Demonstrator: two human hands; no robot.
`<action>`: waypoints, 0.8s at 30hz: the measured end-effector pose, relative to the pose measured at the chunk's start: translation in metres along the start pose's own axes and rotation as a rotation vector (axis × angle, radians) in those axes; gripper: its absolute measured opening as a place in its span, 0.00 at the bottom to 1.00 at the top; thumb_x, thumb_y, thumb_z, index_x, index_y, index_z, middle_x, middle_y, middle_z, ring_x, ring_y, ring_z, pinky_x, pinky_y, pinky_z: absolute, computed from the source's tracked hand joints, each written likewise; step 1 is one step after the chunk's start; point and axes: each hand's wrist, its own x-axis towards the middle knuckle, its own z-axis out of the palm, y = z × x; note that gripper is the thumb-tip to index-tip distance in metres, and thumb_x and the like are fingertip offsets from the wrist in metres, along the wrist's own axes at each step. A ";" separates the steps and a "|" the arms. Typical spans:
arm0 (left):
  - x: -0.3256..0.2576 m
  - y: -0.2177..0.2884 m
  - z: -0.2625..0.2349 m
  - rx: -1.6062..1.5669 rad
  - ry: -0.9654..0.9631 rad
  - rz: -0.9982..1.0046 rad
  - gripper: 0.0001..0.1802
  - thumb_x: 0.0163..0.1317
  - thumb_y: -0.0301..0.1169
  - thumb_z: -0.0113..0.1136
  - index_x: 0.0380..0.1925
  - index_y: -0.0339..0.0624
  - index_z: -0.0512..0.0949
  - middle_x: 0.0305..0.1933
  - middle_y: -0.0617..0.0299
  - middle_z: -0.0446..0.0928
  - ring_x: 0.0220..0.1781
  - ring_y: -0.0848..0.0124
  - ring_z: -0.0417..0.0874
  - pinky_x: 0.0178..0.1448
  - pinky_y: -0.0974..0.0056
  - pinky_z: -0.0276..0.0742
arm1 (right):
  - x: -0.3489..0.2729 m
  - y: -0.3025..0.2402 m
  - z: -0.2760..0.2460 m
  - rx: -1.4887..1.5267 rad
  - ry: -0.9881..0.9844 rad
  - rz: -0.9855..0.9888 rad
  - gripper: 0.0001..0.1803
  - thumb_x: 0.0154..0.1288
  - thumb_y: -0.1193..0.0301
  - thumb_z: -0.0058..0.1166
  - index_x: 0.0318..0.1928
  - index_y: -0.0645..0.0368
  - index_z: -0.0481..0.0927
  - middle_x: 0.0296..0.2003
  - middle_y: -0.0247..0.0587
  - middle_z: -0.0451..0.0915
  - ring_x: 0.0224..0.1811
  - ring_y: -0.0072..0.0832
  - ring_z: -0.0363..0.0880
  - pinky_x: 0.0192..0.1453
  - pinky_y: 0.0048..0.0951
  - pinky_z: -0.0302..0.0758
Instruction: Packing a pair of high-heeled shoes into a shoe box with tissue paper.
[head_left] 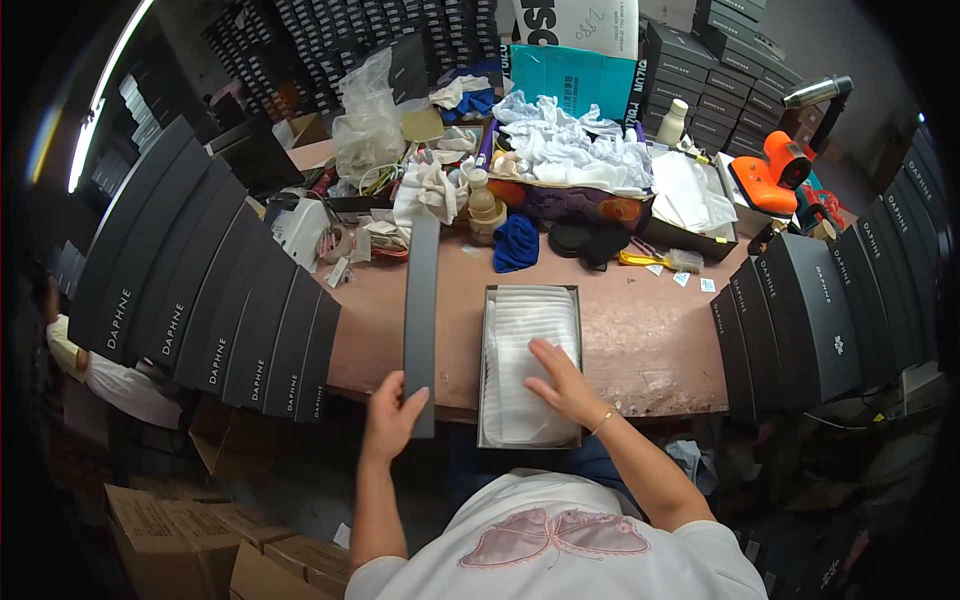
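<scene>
An open dark shoebox point(484, 400) lies at the table's front edge, its near end jutting past it. White tissue-like wrapping with crosswise ridges point(515, 330) fills it, and whatever lies beneath is hidden. My right hand point(562, 382) rests on this wrapping with thumb and fingers apart, holding nothing. To the left of the box, my left hand point(392, 415) grips the near end of a dark grey box lid point(422, 310). The lid stands on its long edge, narrow side towards me, with my thumb on its right side.
Stacked dark shoeboxes flank me at left point(215, 290) and right point(800, 310). Behind lie a tray of crumpled white cloths point(575, 140), a blue cloth point(516, 243), a yellow-handled brush point(650, 259) and an orange device point(772, 175). Cardboard cartons point(180, 530) stand at lower left.
</scene>
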 end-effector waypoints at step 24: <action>0.033 -0.108 0.086 -0.204 -0.087 -0.401 0.19 0.67 0.36 0.56 0.47 0.27 0.76 0.48 0.54 0.79 0.48 0.70 0.77 0.53 0.66 0.73 | -0.030 0.039 -0.001 0.230 0.256 0.528 0.37 0.63 0.48 0.54 0.61 0.65 0.69 0.50 0.62 0.77 0.49 0.50 0.79 0.54 0.41 0.74</action>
